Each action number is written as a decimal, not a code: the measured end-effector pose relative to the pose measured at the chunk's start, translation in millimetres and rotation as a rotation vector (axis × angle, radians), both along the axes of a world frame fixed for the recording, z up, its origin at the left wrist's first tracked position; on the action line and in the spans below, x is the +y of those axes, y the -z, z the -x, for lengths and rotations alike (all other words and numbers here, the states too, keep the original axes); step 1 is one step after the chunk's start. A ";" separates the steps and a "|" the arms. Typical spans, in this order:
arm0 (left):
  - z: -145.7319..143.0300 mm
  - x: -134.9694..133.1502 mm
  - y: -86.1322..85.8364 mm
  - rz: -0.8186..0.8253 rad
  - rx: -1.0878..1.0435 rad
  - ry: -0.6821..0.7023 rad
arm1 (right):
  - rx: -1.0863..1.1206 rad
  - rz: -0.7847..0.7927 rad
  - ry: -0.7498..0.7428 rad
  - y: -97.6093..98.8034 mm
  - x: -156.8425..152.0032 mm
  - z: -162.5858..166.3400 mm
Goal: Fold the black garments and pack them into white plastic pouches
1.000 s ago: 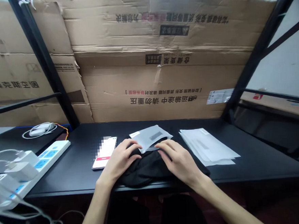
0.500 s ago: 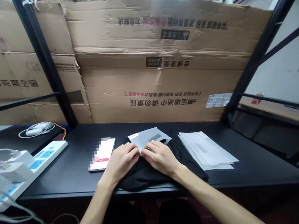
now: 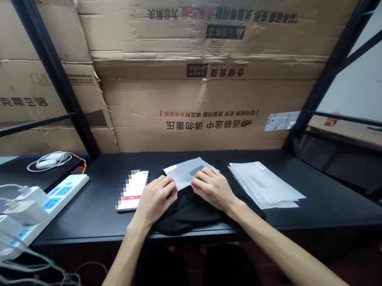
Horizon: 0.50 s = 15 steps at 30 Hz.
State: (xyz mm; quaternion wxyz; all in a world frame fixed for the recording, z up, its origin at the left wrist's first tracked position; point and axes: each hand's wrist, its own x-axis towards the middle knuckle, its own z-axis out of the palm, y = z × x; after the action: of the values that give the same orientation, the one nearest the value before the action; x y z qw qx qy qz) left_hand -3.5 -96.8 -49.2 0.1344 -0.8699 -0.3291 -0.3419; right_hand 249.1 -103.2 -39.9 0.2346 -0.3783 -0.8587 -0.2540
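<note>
A translucent white packet [image 3: 184,171] with a small white label and a grey patch lies over a bunched black cloth [image 3: 191,210]. My left hand [image 3: 160,196] pinches the packet's near left edge, fingers curled. Gripping its near right side, my right hand [image 3: 212,187] has bent fingers and covers that corner. The packet looks nearly flat between them. To the right, partly on the cloth, rests a loose stack of similar white packets [image 3: 262,183]. A phone [image 3: 134,192] with a lit, partly blurred screen lies just left of my left hand.
On the left runs a white power strip [image 3: 56,211] with plugged-in chargers [image 3: 27,211] and hanging cables. A coiled white cable [image 3: 50,160] sits behind it. Cardboard [image 3: 207,94] walls off the black table's [image 3: 328,194] back; black metal posts [image 3: 330,72] stand on both sides.
My hands have moved apart along the packet's near edge, and its curled right side looks flatter. The camera has tilted slightly downward. The phone and the stack stay put.
</note>
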 end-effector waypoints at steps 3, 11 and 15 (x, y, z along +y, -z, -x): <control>1.0 -1.1 -0.3 0.024 -0.037 0.002 | 0.042 0.049 0.040 -0.6 1.8 -15.8; 0.5 -2.2 -0.6 0.042 -0.083 0.016 | 0.081 0.060 0.123 0.1 4.6 -49.0; 0.0 -2.9 -1.2 0.064 -0.091 0.010 | 0.043 0.036 0.150 -1.5 4.9 -53.2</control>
State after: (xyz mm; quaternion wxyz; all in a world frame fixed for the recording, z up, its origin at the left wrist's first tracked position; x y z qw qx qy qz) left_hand -3.5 -99.7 -47.9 0.0895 -0.8589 -0.3414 -0.3712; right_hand 302.3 -98.3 -38.4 0.2264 -0.4510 -0.8272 -0.2471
